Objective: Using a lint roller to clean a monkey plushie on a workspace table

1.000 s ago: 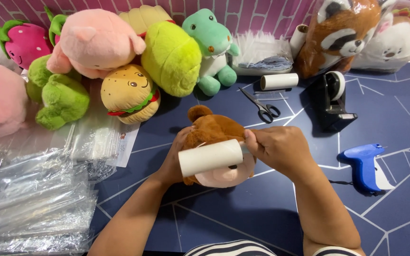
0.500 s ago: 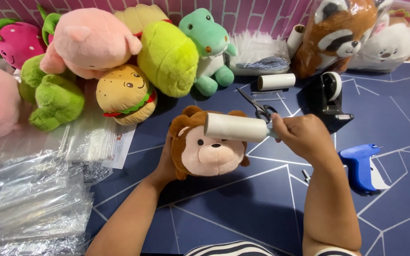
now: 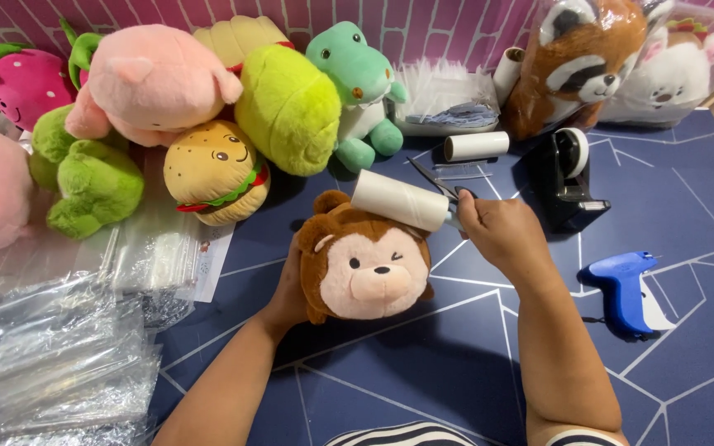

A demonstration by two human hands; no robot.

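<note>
Head view: right hand [image 3: 502, 235] grips a lint roller [image 3: 401, 201], now moved from the face to the crown at 12 o'clock. Left hand [image 3: 291, 289] cups the monkey plush [image 3: 364, 264] (face now turned up), so rolling seems to go on.

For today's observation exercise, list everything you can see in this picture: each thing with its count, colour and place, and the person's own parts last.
monkey plush: 1, brown, centre of mat
lint roller: 1, white, on the monkey's head
plush toys: about ten, pink, green, yellow, tan, back row
red panda plush: 1, brown and white, back right
spare roll: 1, white, behind the scissors
scissors: 1, dark, behind the roller
tape dispenser: 1, black, right of centre
tagging gun: 1, blue, right
plastic bags: a pile, clear, left
mat: 1, dark blue, underneath
left hand: holds the monkey
right hand: holds the roller
</note>
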